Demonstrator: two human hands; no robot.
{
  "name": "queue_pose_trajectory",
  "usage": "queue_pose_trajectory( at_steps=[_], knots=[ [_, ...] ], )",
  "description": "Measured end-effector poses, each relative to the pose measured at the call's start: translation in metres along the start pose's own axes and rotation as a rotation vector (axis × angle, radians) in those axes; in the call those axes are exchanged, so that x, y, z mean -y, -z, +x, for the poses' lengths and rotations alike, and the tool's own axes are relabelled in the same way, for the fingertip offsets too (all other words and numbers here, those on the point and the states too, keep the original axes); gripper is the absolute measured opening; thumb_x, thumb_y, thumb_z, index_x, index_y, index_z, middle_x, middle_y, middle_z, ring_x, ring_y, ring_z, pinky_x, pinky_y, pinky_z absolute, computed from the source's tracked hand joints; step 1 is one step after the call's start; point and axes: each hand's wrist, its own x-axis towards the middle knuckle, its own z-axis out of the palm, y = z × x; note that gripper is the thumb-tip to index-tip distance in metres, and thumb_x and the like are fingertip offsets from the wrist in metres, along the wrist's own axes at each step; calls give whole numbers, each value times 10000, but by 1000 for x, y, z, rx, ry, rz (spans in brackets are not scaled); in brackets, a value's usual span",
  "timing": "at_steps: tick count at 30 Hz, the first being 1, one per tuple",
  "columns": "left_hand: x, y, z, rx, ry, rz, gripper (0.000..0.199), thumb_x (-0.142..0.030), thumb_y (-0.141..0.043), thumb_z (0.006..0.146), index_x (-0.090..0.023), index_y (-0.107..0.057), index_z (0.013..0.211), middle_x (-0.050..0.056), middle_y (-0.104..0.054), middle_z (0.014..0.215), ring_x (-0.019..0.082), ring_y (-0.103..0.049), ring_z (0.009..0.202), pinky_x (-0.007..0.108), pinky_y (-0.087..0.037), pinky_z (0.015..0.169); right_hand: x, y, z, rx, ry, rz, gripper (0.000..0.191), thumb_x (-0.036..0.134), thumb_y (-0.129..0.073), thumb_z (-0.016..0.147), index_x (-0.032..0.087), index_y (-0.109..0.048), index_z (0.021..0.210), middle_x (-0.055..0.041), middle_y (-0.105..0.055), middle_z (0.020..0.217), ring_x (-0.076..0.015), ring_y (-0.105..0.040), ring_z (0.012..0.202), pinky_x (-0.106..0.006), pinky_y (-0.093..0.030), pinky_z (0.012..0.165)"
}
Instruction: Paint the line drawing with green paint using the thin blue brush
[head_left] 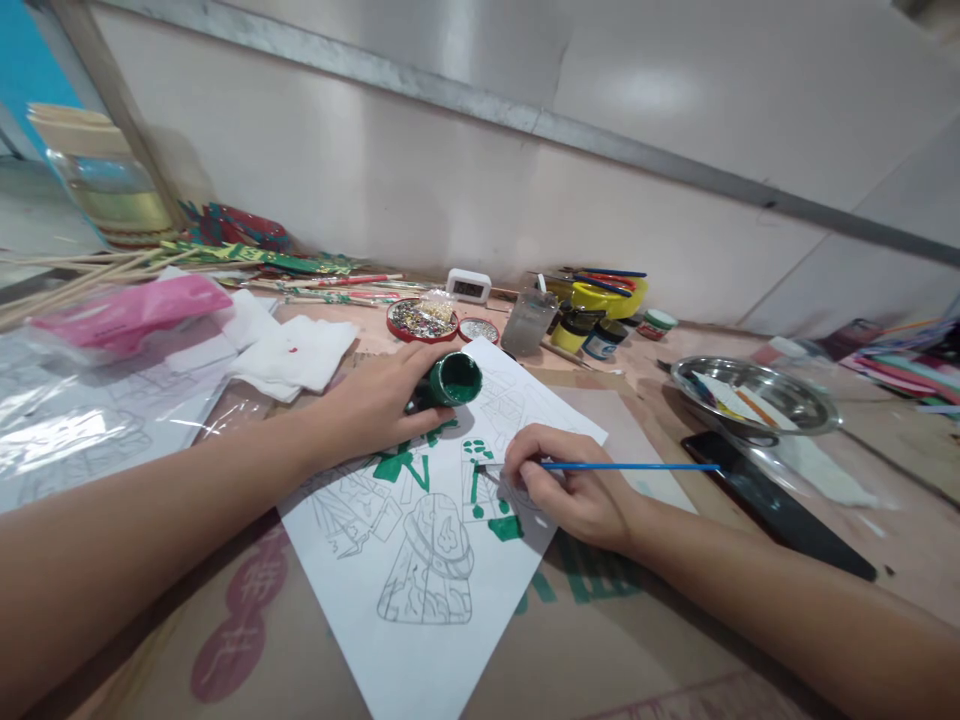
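My left hand (390,395) is closed around a small jar of green paint (458,379), tilted so that its open mouth faces me. In my right hand (562,485) is a thin paintbrush with a blue handle (637,466), held between thumb and fingers. Its tip reaches a drawing on the white paper sheet (420,655), close to patches of green paint (505,527). Pencil outlines cover the sheet, among them a garment-like shape (427,575) low in the middle. The sheet lies turned like a diamond on brown cardboard (315,640).
Behind the sheet stand a cup of cloudy water (529,322), paint jars (576,328), a small white digital clock (469,286) and a red dish of sequins (422,320). A metal bowl (814,412) and a black phone (795,515) lie right. Folded tissues (300,355) lie left.
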Motion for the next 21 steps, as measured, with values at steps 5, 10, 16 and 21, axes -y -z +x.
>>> queue_pose_trajectory(
  at_steps=[5,10,16,21],
  knots=[
    [-1,1,-1,-8,-17,-4,670,-468,-620,943,-244,-369,1522,129,-562,1468,325,-608,1258,460,-486,1023,0,0,-1,-57,24,8,170,144,-476,847,194,-634,813,-36,-700,740,-166,-645,656,-268,-502,604],
    [-3,2,-1,-10,-12,-7,673,-463,-630,937,-241,-378,1519,133,-569,1459,336,-610,1258,474,-491,1020,1,0,1,-64,9,49,159,152,-485,845,195,-634,811,-35,-692,739,-165,-640,654,-267,-505,598],
    [-1,3,-1,-5,-9,-31,687,-447,-638,936,-239,-368,1533,136,-565,1474,328,-583,1303,472,-473,1060,0,2,2,-73,-27,96,155,159,-494,851,190,-643,821,-39,-703,739,-161,-642,645,-255,-509,586],
    [-2,5,-1,15,-11,-68,657,-423,-626,945,-231,-371,1519,131,-538,1508,302,-556,1343,453,-449,1101,1,2,3,-92,-3,120,171,129,-497,846,195,-651,809,-33,-704,743,-159,-667,680,-255,-532,638]
  ],
)
